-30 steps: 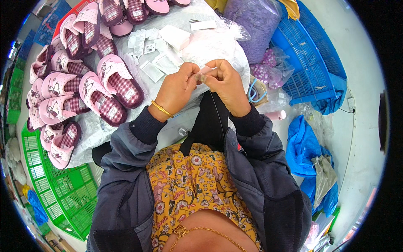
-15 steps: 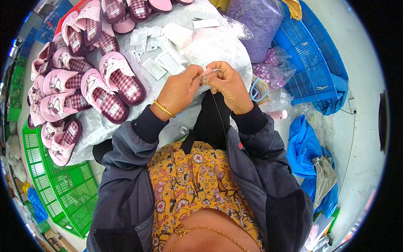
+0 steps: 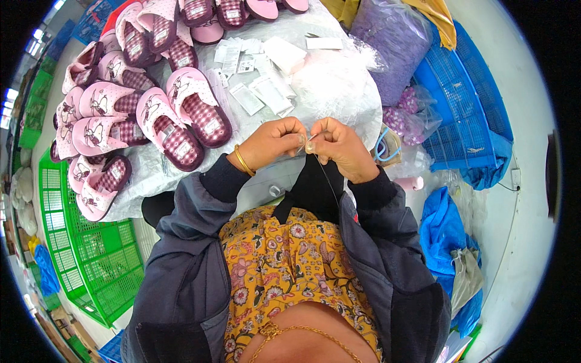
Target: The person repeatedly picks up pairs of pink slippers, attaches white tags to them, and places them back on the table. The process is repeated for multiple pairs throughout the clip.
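Above my lap, at the near edge of the table, my left hand (image 3: pixel 279 143) and my right hand (image 3: pixel 344 149) meet fingertip to fingertip. Both are closed in a pinch. A small pale bit shows between the tips, too small to name. From the right fingertips a thin dark thread (image 3: pixel 328 181) runs down toward my jacket. Pink slippers (image 3: pixel 200 109) with checked dark-red insoles lie to the left of my hands. Beyond the hands are white paper tags (image 3: pixel 267 92) in a loose pile.
Clear plastic sheeting (image 3: pixel 330 78) covers the table. On the right stand a bag of purple pieces (image 3: pixel 387 51), blue baskets (image 3: pixel 451 103) and a smaller bag of purple and pink bits (image 3: pixel 408 118). A green crate (image 3: pixel 97 260) sits on the floor at left, a blue plastic sheet (image 3: pixel 437 230) at right.
The view has shifted, so the table appears farther right. My fingertips have changed their pinch, and the small pink piece seen between them earlier no longer shows clearly.
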Tool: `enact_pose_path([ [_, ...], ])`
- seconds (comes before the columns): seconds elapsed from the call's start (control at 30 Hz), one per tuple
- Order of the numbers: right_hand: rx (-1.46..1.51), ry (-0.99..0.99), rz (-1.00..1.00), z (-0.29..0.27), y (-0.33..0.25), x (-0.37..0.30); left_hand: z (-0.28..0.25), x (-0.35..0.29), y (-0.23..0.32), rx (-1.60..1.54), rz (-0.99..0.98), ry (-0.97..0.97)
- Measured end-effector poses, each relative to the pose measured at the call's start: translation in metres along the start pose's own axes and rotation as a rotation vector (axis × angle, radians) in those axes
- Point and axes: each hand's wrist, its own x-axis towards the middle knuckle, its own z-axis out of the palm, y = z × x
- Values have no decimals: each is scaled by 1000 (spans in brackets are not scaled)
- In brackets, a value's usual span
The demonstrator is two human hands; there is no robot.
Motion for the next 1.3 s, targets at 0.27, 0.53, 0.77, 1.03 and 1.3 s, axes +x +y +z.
enact_pose_path([
  [0.27, -574, 164, -199, 7, 4, -10, 1, -21, -8, 437, 177, 293],
  [0.53, -77, -36, -61, 22, 15, 10, 3, -27, -10, 401, 142, 326],
  [0.77, -197, 10, -122, 16, 32, 11, -79, -38, 34, 1472, 286, 402],
  [1.03, -271, -88, -98, 29, 41, 13, -94, -69, 29, 1672, 254, 255],
  [1.3, -231, -135, -122, 46, 37, 20, -93, -54, 12, 1721, 330, 523],
])
